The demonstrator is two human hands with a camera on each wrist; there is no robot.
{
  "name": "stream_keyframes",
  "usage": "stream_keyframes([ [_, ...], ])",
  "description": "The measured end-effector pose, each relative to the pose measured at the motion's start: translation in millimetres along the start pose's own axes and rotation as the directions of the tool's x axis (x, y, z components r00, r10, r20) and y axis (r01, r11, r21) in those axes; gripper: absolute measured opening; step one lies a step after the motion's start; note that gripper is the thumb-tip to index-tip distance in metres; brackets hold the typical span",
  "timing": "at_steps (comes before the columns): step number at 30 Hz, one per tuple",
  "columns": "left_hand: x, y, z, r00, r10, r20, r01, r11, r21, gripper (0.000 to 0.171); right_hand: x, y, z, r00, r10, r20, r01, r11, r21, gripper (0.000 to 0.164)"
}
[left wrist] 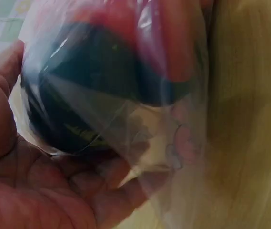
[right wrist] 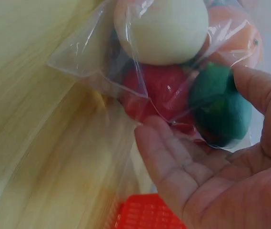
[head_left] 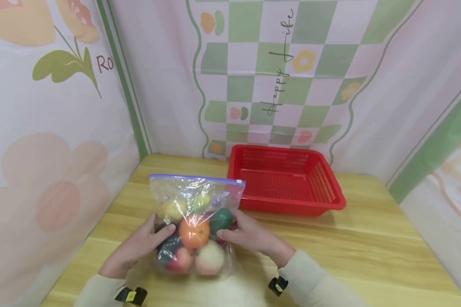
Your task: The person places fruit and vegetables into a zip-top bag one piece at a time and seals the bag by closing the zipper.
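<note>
A clear slider zip bag [head_left: 230, 194] with a purple strip along its top is held up over the table by both hands. Inside it are an orange [head_left: 194, 231], a pale peach-like fruit [head_left: 210, 258], a dark green fruit [right wrist: 219, 105], a red fruit [right wrist: 161, 90], yellow pieces and others blurred by the plastic. My left hand [head_left: 140, 243] grips the bag's left side, thumb in front, beside a large dark fruit [left wrist: 85, 86]. On the other side my right hand [head_left: 253, 234] holds the bag by the green fruit, its thumb in front and fingers behind.
Behind the bag, to the right, a red plastic basket [head_left: 292, 207] with perforated walls stands on the wooden table [head_left: 372, 256]. Printed cloth [head_left: 169, 85] hangs at the back and both sides. Each wrist wears a black strap.
</note>
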State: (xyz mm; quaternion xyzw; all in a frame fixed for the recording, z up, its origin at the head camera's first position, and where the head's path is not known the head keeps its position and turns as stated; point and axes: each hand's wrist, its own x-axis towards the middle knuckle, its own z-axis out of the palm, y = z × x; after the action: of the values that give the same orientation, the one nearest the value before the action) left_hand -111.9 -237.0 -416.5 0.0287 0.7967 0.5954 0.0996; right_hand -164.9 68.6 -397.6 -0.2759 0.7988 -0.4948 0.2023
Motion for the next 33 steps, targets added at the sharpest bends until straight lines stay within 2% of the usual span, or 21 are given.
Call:
stream_keyframes([
  [6,1.5,-3.4,0.1,0.998,-0.022,-0.050,0.021,1.000,-0.017,0.059,15,-4,6,0.998,0.057,-0.028,-0.057,0.998,0.002,0.058],
  [11,7.0,-2.7,-5.0,0.995,-0.038,-0.097,0.039,0.999,0.003,0.055,30,-6,8,0.985,0.161,-0.066,-0.163,0.986,-0.021,0.061],
  [17,14.0,1.2,-14.0,0.983,-0.098,-0.155,0.118,0.985,0.126,0.085,43,-8,13,0.973,0.224,-0.053,-0.226,0.973,-0.041,0.076],
  [21,18.9,3.7,-19.2,0.976,-0.129,-0.175,0.156,0.976,0.151,0.085,51,-9,17,0.960,0.272,-0.066,-0.278,0.955,-0.103,0.083],
  [25,24.2,4.6,-22.6,0.978,-0.125,-0.169,0.152,0.975,0.162,0.083,56,-8,23,0.944,0.321,-0.070,-0.327,0.940,-0.095,0.063],
  [28,28.8,4.8,-24.9,0.981,-0.110,-0.160,0.139,0.973,0.185,0.083,58,-5,28,0.942,0.331,-0.046,-0.333,0.942,-0.035,0.042],
  [33,34.0,4.2,-26.0,0.982,-0.101,-0.159,0.138,0.959,0.246,0.082,57,0,35,0.946,0.323,-0.032,-0.322,0.946,0.036,0.031],
])
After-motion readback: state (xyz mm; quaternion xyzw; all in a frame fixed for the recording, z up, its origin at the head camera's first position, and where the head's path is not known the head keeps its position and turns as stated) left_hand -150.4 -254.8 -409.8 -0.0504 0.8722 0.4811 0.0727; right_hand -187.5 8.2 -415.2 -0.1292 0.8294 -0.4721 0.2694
